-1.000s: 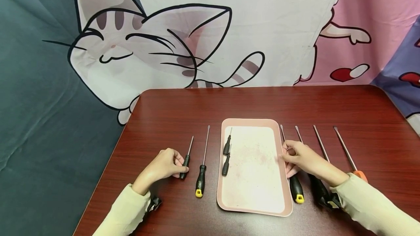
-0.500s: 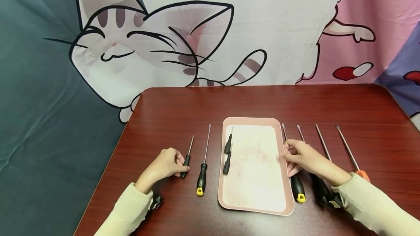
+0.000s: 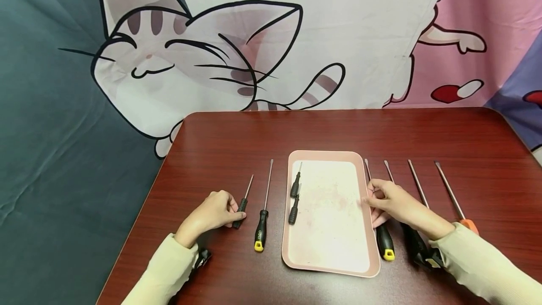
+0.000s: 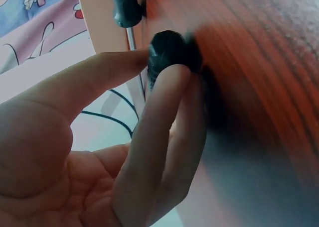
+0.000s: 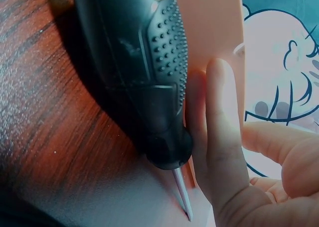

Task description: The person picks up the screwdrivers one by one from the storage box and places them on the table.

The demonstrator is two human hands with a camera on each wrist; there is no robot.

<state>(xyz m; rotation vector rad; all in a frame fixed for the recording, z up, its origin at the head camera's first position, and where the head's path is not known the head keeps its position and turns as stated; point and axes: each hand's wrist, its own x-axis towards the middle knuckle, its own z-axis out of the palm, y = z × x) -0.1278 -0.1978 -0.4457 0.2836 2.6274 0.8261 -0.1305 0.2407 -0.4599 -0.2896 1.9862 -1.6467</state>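
In the head view my left hand (image 3: 213, 215) pinches the black handle of a small screwdriver (image 3: 243, 204) between thumb and fingers, its shaft pointing away from me. The left wrist view shows the round handle end (image 4: 166, 45) at the fingertips, close over the table. My right hand (image 3: 389, 204) holds the right rim of a pink-edged tray (image 3: 326, 156), thumb over the edge and fingers along its outer wall. Two small black screwdrivers, one farther back (image 3: 295, 187) and one nearer (image 3: 293, 213), lie by the tray's left side.
A black-and-yellow screwdriver (image 3: 260, 229) lies between my left hand and the tray. Right of the tray lie several larger screwdrivers, including a black-and-yellow one (image 3: 385, 244) and an orange-handled one (image 3: 469, 225); my right forearm crosses over some. A cartoon curtain (image 3: 364, 36) hangs behind the table.
The screwdriver in my left hand has tilted slightly, its tip swinging right. My right hand keeps its hold on the tray rim. The head view has shifted a little.
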